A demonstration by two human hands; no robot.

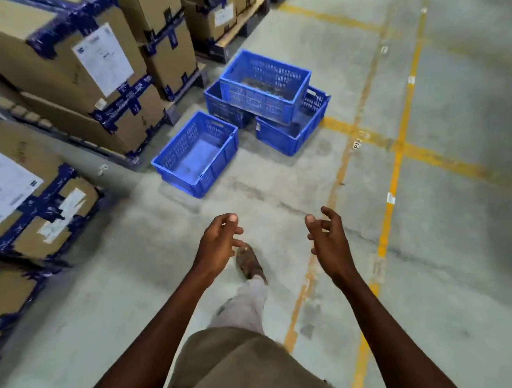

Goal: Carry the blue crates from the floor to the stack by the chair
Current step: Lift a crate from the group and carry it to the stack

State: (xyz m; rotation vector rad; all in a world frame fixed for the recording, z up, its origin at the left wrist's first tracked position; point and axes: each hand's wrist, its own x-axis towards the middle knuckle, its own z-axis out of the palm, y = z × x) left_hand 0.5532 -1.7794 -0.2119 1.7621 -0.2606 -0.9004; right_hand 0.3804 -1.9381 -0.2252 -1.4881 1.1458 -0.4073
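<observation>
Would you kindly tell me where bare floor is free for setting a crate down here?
Free: the concrete between the nearest blue crate and the hands, and right of the yellow line. Crowded: around the crate pile and along the cardboard boxes.

Open floor to the crates

Bare concrete floor point(279, 192) leads to the near crate point(196, 155); taped cardboard boxes point(58, 71) wall the left side.

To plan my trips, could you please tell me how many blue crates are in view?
4: nearest blue plastic crate alone; two on the floor behind; one resting atop both.
</observation>
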